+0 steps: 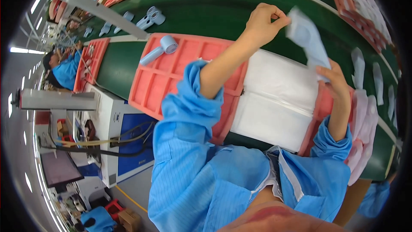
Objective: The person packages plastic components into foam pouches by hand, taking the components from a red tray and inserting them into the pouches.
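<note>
My right hand (334, 78) grips the lower end of a light-blue handheld device in a clear plastic bag (309, 38), somewhat blurred. It has a round head and a handle, like a small fan or hair dryer. My left hand (265, 22) is raised beside the bag's upper end, thumb and fingers pinched together; what is between them is too small to make out. Below both hands lie two stacks of clear plastic bags (274, 99) on pink trays. An unbagged light-blue device (159, 50) rests on the pink compartment tray (184, 51) at left.
Beyond the trays runs a green conveyor belt (206, 6) carrying several light-blue devices (152, 17). Several bagged ones (359, 66) lie at right, near pink-wrapped items (365, 133). A pink tray of white-bagged items (362, 4) stands far right. A metal post (98, 10) slants across the left.
</note>
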A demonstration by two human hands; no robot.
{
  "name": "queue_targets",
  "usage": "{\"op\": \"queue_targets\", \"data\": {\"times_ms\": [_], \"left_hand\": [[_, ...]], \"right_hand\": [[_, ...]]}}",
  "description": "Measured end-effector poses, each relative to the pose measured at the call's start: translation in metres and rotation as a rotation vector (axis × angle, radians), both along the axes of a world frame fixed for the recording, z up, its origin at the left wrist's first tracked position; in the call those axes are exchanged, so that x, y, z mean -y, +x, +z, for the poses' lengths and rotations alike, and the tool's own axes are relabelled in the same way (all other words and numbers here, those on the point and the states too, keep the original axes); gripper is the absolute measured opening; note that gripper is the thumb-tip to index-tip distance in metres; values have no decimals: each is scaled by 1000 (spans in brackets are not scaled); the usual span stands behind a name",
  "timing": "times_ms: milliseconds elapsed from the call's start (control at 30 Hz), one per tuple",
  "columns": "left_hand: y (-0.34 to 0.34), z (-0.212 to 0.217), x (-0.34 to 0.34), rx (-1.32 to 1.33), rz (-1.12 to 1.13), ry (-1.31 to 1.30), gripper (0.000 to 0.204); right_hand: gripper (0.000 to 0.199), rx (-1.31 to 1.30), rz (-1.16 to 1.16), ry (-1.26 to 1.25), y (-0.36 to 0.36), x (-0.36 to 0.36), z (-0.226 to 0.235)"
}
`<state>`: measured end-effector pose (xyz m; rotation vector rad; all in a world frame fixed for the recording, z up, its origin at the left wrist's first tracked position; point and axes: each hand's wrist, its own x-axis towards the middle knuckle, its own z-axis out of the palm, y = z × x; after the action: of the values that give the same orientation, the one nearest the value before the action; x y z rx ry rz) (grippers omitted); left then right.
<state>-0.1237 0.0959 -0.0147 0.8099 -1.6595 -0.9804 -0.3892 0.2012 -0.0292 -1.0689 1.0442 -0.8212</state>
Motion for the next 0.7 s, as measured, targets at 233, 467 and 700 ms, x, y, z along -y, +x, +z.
{"op": "queue_targets", "data": {"times_ms": [233,467,700], "left_hand": [[146,-33,132,1048,868,-102,66],[313,-96,172,1001,1023,433,107],[308,-95,181,1153,956,342,107]], "right_hand": [[38,-1244,-686,-634,-142,68,-125],[51,-1654,-702,-389,-138,76,-148],[54,-1629,-828,-543,-110,70,-124]]}}
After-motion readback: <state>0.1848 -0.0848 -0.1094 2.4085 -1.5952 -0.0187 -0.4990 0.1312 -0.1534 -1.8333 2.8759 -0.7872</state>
